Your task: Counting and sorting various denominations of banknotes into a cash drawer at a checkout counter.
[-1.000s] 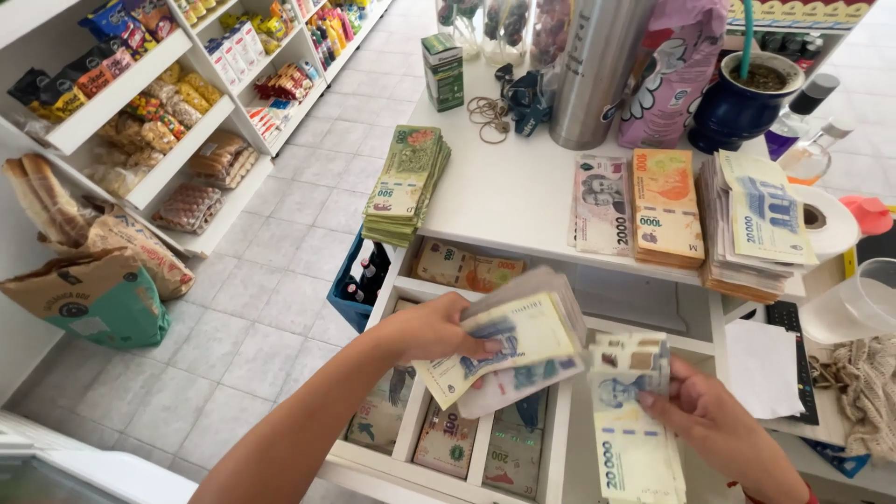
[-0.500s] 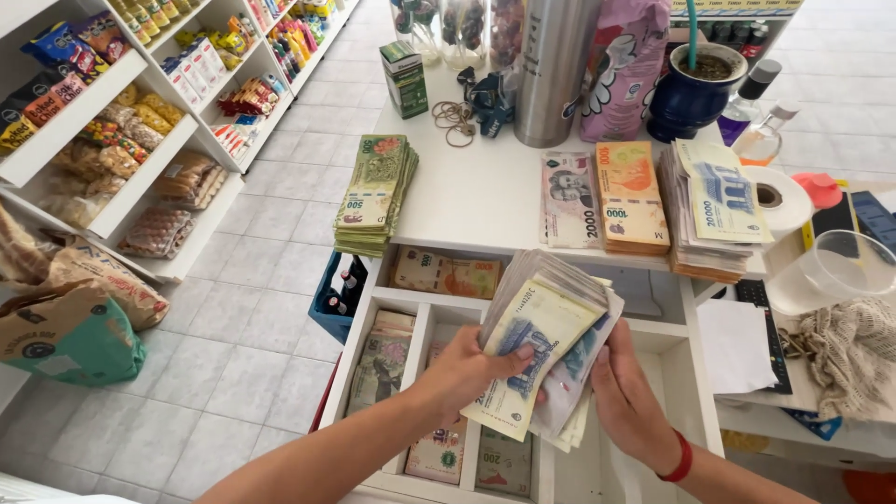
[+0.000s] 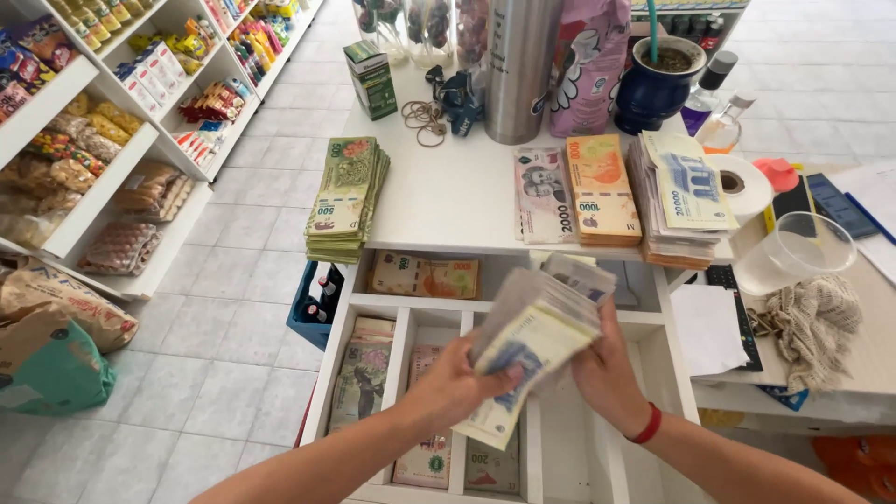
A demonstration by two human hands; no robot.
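I am curling my left hand (image 3: pixel 457 378) fingers (image 3: pixel 499 375) tight around the wad of banknotes (image 3: pixel 532 336), thumb pressing on top; my right hand (image 3: pixel 611 373) is clasping its far side, above the open drawer (image 3: pixel 411 313) under the white desk (image 3: pixel 457 187).

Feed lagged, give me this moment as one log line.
left hand: holds banknote stack | right hand: supports stack | below: open cash drawer

Bare counter patch (image 3: pixel 448 191) open between green banknote stack (image 3: pixel 345 196) and orange stack (image 3: pixel 602 187); flask (image 3: pixel 516 65) blocks behind.
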